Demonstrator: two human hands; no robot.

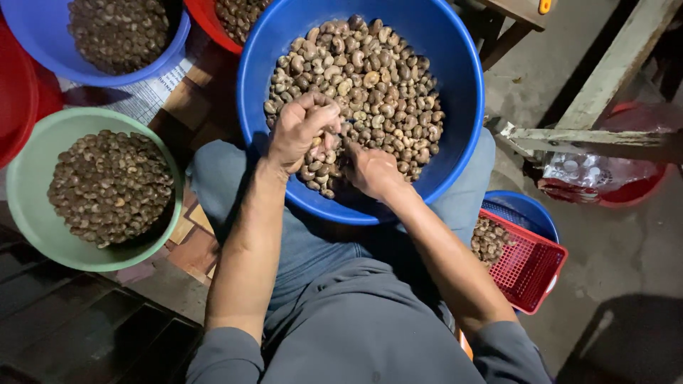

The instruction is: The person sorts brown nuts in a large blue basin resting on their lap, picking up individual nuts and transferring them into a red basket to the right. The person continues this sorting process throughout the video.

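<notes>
The left hand (302, 131) is curled into a loose fist over the near part of the nut heap, and a few cashew nuts (370, 85) are held inside the bent fingers; the right hand (371, 171) is sunk among the nuts just beside it, its fingers hidden in the heap, so whether anything is pinched there cannot be told. Both hands are carried inside the big blue basin (462, 92), which is rested on the person's lap, against the blue-grey trousers (320, 242), and tipped a little toward the body; the nuts are piled under and beyond the hands, up to the far wall. To the left of the left hand, a green basin (28, 192) of darker nuts is set on the tabletop (192, 249); beyond it a second blue basin (43, 43) and a red basin (206, 21) are seen, both filled. Below the right forearm, near the floor, a red basket (530, 267) is laid over a small blue bucket (526, 206).

A slip is judged possible: the basin is balanced on the knees only, and a hard push of either hand against its near rim could tilt it and spill nuts onto the floor; nuts could also be dropped from the loose fist.
</notes>
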